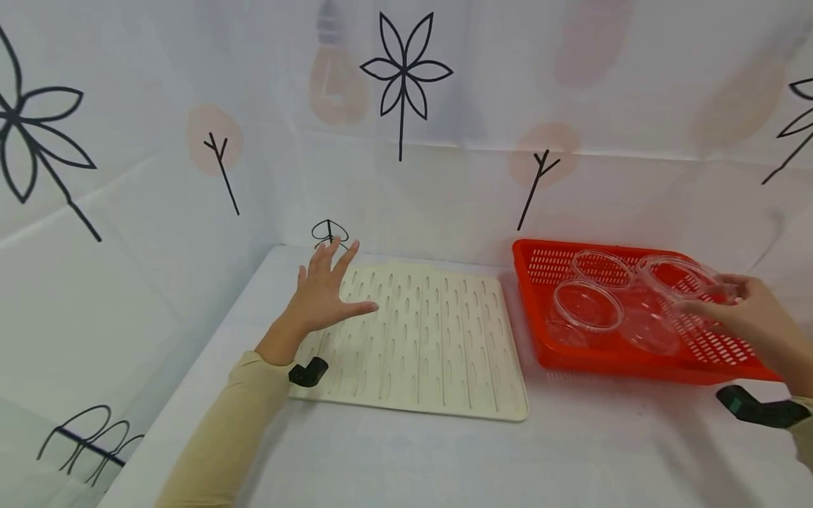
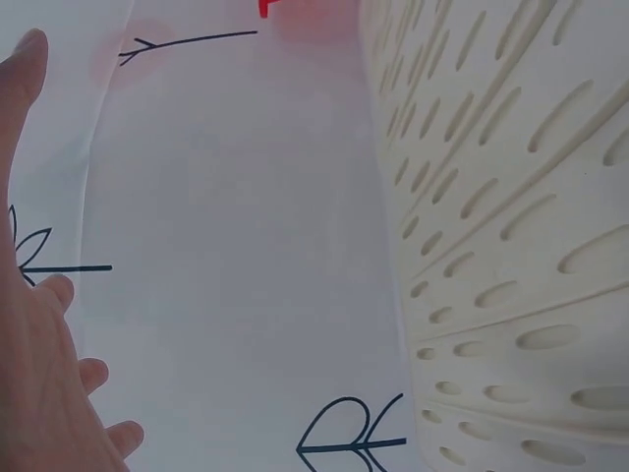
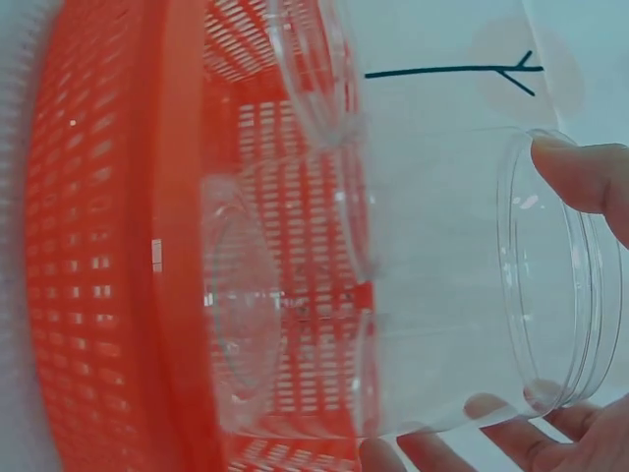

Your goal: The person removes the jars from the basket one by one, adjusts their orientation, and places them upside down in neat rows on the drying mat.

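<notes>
My right hand (image 1: 756, 310) grips a clear plastic jar (image 3: 442, 285) near its mouth, at the right part of a red basket (image 1: 603, 363). In the right wrist view the thumb (image 3: 585, 177) presses one side of the jar's neck and the fingers wrap the opposite side. Two more clear jars stand in the basket left of the held one: a nearer jar (image 1: 588, 317) and a farther jar (image 1: 600, 271). My left hand (image 1: 320, 293), fingers spread and holding nothing, hovers over the left part of a cream ridged mat (image 1: 432, 346).
The mat lies flat on a white-covered table (image 1: 406, 458), left of the basket. A white cloth wall (image 1: 444, 190) with printed plants rises behind and at the left. Dark camera mounts (image 1: 309, 372) sit on both wrists.
</notes>
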`<state>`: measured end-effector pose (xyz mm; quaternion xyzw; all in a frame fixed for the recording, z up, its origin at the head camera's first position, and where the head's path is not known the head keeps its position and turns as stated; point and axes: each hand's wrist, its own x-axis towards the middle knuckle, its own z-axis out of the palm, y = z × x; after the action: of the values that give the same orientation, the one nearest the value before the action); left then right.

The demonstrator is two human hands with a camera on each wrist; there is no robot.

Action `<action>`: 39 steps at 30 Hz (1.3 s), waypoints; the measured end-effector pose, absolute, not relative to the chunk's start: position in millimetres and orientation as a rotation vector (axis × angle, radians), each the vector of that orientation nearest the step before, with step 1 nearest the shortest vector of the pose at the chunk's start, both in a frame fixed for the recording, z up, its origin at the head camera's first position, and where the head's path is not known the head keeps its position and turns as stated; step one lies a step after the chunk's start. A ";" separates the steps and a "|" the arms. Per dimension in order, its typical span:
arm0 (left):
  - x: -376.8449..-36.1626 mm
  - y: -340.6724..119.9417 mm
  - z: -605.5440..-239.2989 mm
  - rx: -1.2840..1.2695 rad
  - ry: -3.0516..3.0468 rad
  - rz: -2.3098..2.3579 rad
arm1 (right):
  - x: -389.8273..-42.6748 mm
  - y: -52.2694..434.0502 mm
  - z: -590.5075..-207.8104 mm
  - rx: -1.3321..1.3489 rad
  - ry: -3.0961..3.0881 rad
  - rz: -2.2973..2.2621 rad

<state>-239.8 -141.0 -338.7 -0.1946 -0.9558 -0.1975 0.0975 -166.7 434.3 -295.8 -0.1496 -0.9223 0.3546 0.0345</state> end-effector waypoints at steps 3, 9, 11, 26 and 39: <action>-240.9 -138.2 -338.2 -0.586 -2.821 -0.586 | -166.6 433.0 -291.9 -0.460 -2.805 1.124; -241.5 -132.7 -336.3 -0.592 -2.823 -0.582 | -170.8 429.0 -286.4 -0.382 -2.759 1.102; -241.2 -131.4 -336.4 -0.588 -2.827 -0.588 | -171.9 426.8 -283.3 -0.360 -2.756 1.075; -242.3 -126.8 -342.3 -0.601 -2.809 -0.605 | -179.8 401.2 -263.4 -0.246 -2.712 1.015; -239.4 -121.7 -339.9 -0.625 -2.794 -0.634 | -186.9 377.6 -251.0 -0.059 -2.721 1.012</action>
<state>-239.4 -121.7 -339.9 -0.2118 -0.9477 -0.2149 0.1043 -186.9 377.6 -251.0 -0.0201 -0.9304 0.3461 0.1186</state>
